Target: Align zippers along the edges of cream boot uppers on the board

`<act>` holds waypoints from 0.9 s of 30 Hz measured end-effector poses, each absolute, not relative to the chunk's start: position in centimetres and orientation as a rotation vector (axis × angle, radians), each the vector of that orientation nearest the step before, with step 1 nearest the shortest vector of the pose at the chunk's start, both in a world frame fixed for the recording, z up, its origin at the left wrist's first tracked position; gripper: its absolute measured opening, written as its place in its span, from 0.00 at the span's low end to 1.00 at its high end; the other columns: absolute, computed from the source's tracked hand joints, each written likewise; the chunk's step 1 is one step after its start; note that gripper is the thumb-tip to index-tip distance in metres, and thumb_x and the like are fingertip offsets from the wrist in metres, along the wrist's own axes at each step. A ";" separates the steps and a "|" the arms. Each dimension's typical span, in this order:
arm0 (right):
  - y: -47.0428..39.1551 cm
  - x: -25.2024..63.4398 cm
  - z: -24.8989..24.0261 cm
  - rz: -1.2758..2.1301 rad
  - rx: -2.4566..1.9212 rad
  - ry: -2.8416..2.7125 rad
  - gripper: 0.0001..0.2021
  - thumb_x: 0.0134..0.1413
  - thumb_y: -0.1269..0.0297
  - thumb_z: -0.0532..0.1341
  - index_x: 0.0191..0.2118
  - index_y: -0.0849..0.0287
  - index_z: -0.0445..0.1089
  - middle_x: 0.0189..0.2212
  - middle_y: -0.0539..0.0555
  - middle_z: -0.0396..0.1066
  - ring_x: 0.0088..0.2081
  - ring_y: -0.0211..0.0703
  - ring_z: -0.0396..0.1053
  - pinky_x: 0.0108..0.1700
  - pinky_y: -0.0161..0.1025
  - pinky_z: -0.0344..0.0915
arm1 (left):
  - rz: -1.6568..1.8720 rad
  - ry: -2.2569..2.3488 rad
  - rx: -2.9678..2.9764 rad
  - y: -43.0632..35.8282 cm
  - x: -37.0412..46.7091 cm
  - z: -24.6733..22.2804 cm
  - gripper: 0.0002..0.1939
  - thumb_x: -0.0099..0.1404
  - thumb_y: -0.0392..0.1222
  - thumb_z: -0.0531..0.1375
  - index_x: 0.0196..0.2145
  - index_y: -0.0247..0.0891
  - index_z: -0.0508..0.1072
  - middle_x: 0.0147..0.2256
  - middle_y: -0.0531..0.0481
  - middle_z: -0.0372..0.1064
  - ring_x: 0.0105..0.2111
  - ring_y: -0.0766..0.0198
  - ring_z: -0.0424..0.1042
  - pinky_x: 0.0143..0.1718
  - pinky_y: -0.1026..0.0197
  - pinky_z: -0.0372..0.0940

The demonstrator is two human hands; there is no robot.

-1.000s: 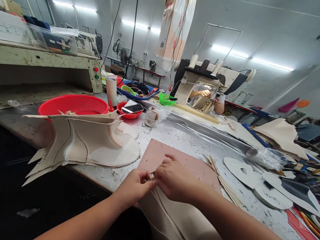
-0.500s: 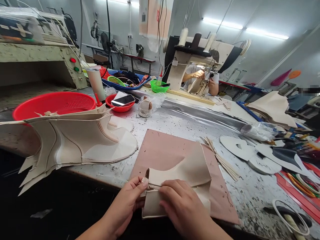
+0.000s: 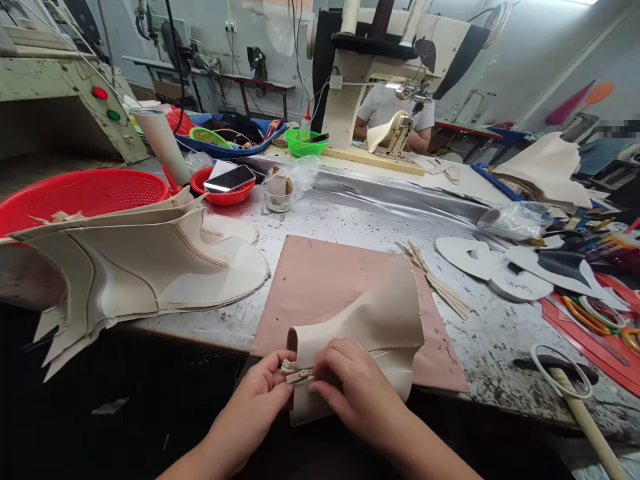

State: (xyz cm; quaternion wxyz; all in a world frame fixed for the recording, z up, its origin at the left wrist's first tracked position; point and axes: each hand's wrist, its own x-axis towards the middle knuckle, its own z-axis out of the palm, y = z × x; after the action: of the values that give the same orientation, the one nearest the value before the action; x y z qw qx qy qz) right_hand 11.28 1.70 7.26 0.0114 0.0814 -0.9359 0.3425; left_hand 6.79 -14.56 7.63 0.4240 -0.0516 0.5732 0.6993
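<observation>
A beige leather boot upper [image 3: 370, 313] lies partly on the pinkish-brown mat [image 3: 320, 273] and juts past the table's front edge. Along its near side runs a zipper, and the zipper slider [image 3: 299, 377] shows at the narrow end. My left hand [image 3: 265, 390] is closed in a pinch on that narrow end, by the frayed tape next to the slider. Over the zipper line rests my right hand [image 3: 353, 383], its fingers curled and thumb drawn in against the upper. The fingertips are partly hidden.
Stacked boot uppers [image 3: 130, 267] overhang the edge at left, before a red basket [image 3: 90, 190]. A phone [image 3: 231, 179] lies in a small red bowl. At right are thin strips [image 3: 437, 283], white cut pieces [image 3: 520, 283] and a hammer [image 3: 583, 407]. Someone sits behind the sewing machine [image 3: 345, 100].
My right hand has gone from lying flatter on the upper to curled fingers by the zipper. The slider shows more clearly. The camera view has shifted, and the upper is slightly turned.
</observation>
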 end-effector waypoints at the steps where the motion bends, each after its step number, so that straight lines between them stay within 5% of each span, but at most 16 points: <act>1: 1.7 11.2 7.2 1.078 0.249 -2.933 0.07 0.46 0.74 0.63 0.29 0.58 0.64 0.29 0.49 0.67 0.33 0.40 0.63 0.37 0.38 0.59 | 1.713 1.477 -0.095 -14.6 6.8 7.3 0.18 0.46 0.41 0.63 0.36 0.39 0.66 0.24 0.55 0.69 0.25 0.66 0.66 0.30 0.64 0.60; 15: 1.6 11.6 5.9 1.084 0.229 -2.923 0.07 0.49 0.77 0.59 0.31 0.58 0.65 0.31 0.50 0.68 0.35 0.42 0.62 0.38 0.39 0.56 | 1.610 1.838 0.208 -14.5 6.2 4.2 0.08 0.51 0.39 0.61 0.31 0.36 0.69 0.28 0.51 0.69 0.30 0.61 0.67 0.32 0.63 0.61; 27: 1.9 12.4 5.9 0.981 0.316 -2.623 0.07 0.49 0.77 0.57 0.33 0.58 0.64 0.29 0.51 0.67 0.32 0.41 0.63 0.34 0.39 0.60 | 1.648 1.931 0.196 -13.9 6.3 4.4 0.13 0.53 0.39 0.59 0.39 0.36 0.69 0.38 0.45 0.73 0.39 0.56 0.71 0.40 0.59 0.64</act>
State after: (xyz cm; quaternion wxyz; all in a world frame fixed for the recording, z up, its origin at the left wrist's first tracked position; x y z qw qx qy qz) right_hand 12.43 1.88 5.86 0.1613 0.1105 -0.9186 0.3435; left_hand 6.30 -13.94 4.41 0.2934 0.0737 0.7249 0.6189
